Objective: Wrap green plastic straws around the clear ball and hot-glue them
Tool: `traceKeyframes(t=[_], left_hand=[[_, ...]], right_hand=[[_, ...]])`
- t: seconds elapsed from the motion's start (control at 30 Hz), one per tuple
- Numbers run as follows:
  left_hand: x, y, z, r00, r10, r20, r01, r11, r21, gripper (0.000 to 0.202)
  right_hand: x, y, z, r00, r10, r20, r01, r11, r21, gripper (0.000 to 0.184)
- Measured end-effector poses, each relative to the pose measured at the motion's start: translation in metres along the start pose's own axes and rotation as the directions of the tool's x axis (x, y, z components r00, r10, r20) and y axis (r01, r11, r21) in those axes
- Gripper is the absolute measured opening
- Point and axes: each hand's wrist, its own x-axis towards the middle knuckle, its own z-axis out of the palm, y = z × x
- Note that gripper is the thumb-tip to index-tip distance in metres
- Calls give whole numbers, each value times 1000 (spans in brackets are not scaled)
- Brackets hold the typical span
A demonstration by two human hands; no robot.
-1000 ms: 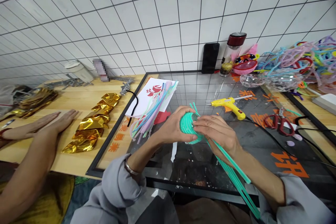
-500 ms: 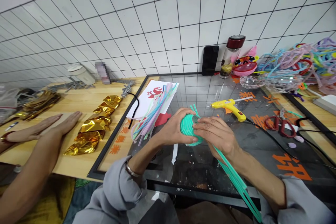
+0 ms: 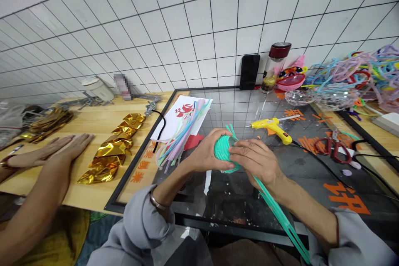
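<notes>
A teal ball (image 3: 222, 151) wound from pipe cleaners sits between both my hands, above the dark glass mat (image 3: 299, 166). My left hand (image 3: 207, 153) is wrapped round its left side. Against the ball's right side, my right hand (image 3: 257, 162) pinches the teal strands. Loose teal pipe cleaners (image 3: 280, 220) trail from under that hand down toward my lap. Short teal ends stick up behind the ball.
A yellow glue gun (image 3: 274, 126) with a black cord lies behind my hands. Pastel pipe cleaners (image 3: 182, 133) lie on a white sheet. Red scissors (image 3: 330, 147) rest to the right. Another person's hands (image 3: 52, 151) lie flat on the wooden table beside gold foil pieces (image 3: 112, 149).
My hands and the teal ball have hardly moved. The trailing teal strands have shifted slightly. The other person's hands slid a little along the wooden table.
</notes>
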Motion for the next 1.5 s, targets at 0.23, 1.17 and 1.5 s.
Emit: traceKeyframes(t=[0.23,1.17,1.5], left_hand=[[1,1,1,1000,9,-11,-9,1000,2,76],[-3,-6,8,998,4,-58,-8,998,-65,96],[-4,-17,11,981,165,-99,-169,985,-38,84]], right_hand=[[-1,2,3,999,-36,0,36,996,78,24],[4,0,1,999,-34,25,31,995,94,28],[2,3,3,998,-47,37,44,997,68,25]])
